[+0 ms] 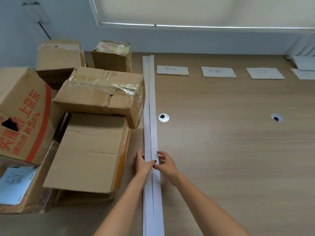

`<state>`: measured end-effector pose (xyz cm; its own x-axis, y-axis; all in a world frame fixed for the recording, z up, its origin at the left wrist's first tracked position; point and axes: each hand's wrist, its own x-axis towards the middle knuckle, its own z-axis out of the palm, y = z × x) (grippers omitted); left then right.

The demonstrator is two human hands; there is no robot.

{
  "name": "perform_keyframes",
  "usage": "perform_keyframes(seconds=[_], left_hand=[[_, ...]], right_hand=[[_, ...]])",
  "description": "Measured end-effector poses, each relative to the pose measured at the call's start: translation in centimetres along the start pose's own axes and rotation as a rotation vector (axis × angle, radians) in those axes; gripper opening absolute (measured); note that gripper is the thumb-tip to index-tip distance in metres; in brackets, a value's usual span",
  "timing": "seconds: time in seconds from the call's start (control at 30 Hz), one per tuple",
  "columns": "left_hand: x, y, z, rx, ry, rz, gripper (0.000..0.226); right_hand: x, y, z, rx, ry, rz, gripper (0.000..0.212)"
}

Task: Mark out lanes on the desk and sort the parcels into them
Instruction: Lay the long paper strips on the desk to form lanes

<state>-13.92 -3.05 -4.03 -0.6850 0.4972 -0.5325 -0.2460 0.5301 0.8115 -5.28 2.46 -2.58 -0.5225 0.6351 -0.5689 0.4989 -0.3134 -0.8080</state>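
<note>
A bundle of long white paper strips [150,116] lies lengthwise on the wooden desk [230,150], from the near edge to the far side. My left hand [142,163] grips the strips from their left edge, thumb on top. My right hand [166,165] pinches the right strip beside it. Several cardboard parcels are piled to the left of the strips: a taped box [100,94], a flat box [88,154], and a box with red print [22,114]. White label cards [172,70] [218,71] [265,73] lie in a row along the far side.
Two round cable grommets [163,118] [276,118] sit in the desk. More boxes [59,55] [112,56] stand at the back left against the wall. White sheets [304,65] lie at the far right corner. A parcel with a light-blue label [15,184] is at near left.
</note>
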Motion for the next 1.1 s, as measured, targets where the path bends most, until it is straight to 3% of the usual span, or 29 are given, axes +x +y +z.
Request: perform_keyframes(seconds=[0.33,0.57,0.73,0.97,1.1], left_hand=[[0.8,0.7,-0.4,0.062,-0.005,-0.071,0.08],[1.0,1.4,-0.5,0.026,0.036,-0.147,0.067],[1.0,1.6,-0.8,-0.046,0.065,-0.149,0.058],[0.9,2.1,-0.6,0.011,0.031,-0.173,0.074],[0.9,2.4,-0.5,-0.014,0.079,-0.194,0.066]], right_hand=[[0.5,0.2,0.2,0.209,0.04,0.104,0.05],[0.9,-0.1,0.2,0.195,0.019,0.113,0.033],[1.3,0.4,-0.1,0.216,0.136,0.17,0.032],[1.6,0.8,-0.6,0.27,0.17,0.152,0.024],[1.7,1.0,-0.5,0.248,0.181,0.153,0.011]])
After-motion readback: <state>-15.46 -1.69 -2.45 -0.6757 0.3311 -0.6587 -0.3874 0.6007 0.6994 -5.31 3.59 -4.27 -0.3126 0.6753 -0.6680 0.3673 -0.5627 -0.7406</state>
